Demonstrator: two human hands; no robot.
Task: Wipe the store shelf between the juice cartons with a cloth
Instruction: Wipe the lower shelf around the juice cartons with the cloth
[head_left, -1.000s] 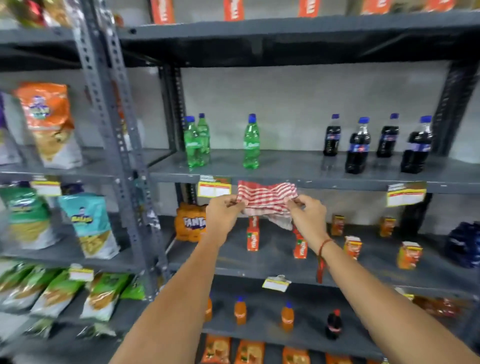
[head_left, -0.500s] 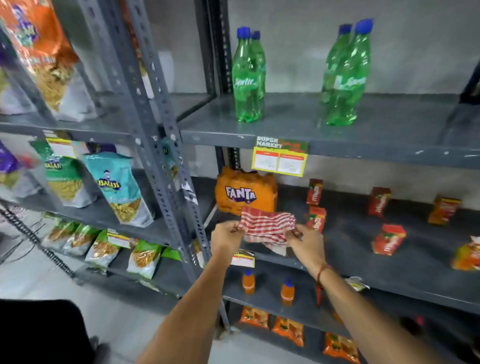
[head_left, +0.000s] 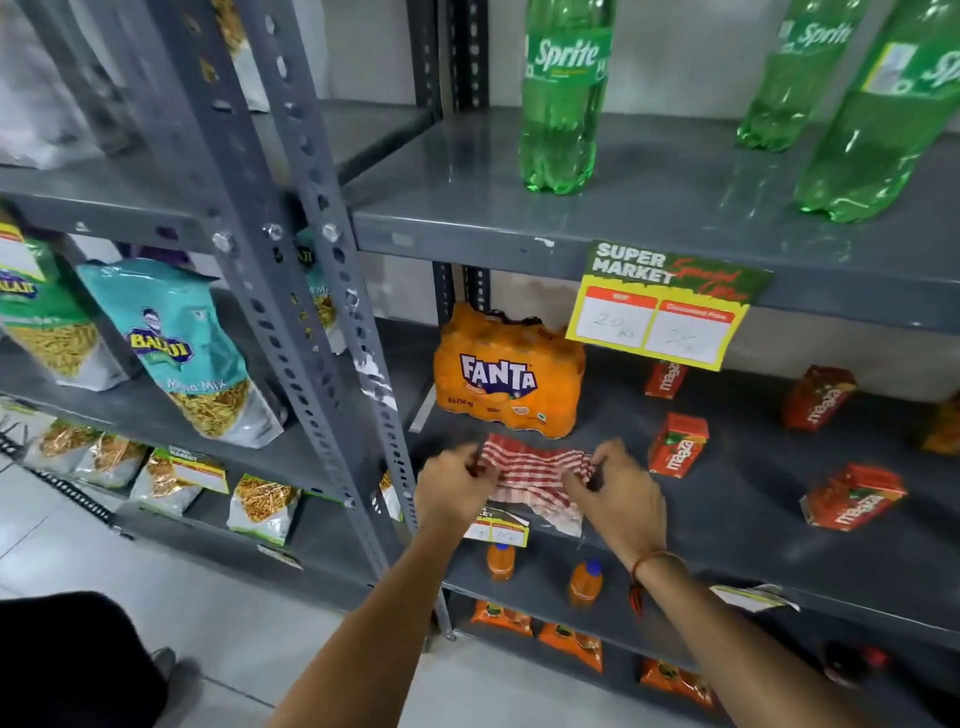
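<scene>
A red and white checked cloth (head_left: 535, 470) is stretched between my left hand (head_left: 454, 483) and my right hand (head_left: 621, 496), each pinching one end. The cloth hangs low over the front left part of the dark grey shelf (head_left: 753, 525), just in front of an orange Fanta multipack (head_left: 509, 376). Small red juice cartons stand scattered on the same shelf to the right: one close by (head_left: 678, 444), one at the back (head_left: 665, 379), another further back right (head_left: 818, 397), and one tipped near the front (head_left: 852, 504).
Green Sprite bottles (head_left: 563, 98) stand on the shelf above, where a yellow price tag (head_left: 657, 325) hangs from its edge. A perforated grey upright (head_left: 332, 322) rises left of my hands. Snack bags (head_left: 187, 353) fill the left rack. Small orange bottles (head_left: 584, 582) stand below.
My view has moved closer and lower to the carton shelf. Both hands have carried the cloth down from in front of the upper shelf edge to just above the shelf by the Fanta pack.
</scene>
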